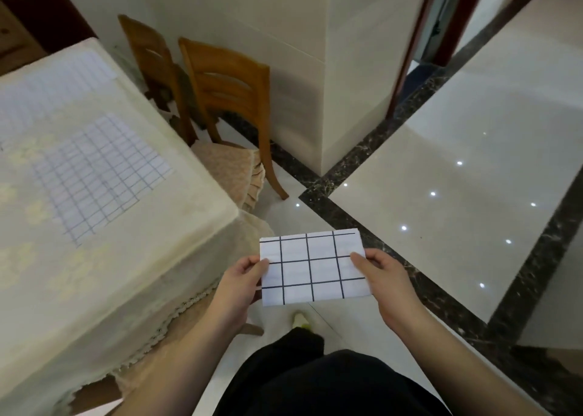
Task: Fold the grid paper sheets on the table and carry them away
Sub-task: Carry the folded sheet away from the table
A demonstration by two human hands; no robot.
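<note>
My hands, left [244, 276] and right [377, 270], pinch the folded white black-gridded paper sheet [312, 267] by its short edges; it looks light, floppy, crease-prone.

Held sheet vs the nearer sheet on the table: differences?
The held sheet is folded small, up in the air, pinched by the left hand and right hand; the nearer table sheet lies flat on the tablecloth, untouched. The held sheet shows few large cells with bold dark lines; the table sheet shows many small cells with fainter lines. Both are white grid paper.
</note>
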